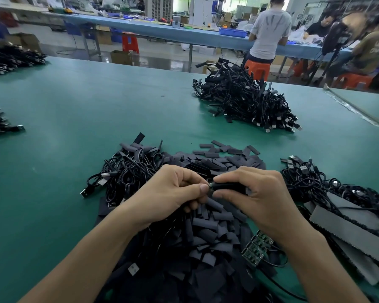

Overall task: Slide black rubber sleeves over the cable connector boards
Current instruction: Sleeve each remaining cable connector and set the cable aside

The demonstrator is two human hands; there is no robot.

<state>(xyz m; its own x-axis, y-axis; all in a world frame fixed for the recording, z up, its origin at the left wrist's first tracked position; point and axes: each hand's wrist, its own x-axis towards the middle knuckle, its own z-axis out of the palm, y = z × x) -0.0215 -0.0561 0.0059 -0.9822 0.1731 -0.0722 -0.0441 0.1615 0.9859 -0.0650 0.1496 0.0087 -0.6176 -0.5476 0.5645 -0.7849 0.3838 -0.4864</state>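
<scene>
Pinching black rubber sleeve [228, 187] in right hand [260, 193] grip, cable end [211, 185] in left hand [169, 191] grip, tip to tip for sliding, above handy sleeve pile [206, 228].

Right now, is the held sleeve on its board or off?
Cannot tell: the right hand pinches the sleeve, the left hand pinches at its end, and fingers hide its opening.

A wide green-matted table [74, 106] carries heaps — flat black rubber sleeves [206, 226], tangled black USB cables [245, 99], grey foam strips [348, 224].
</scene>
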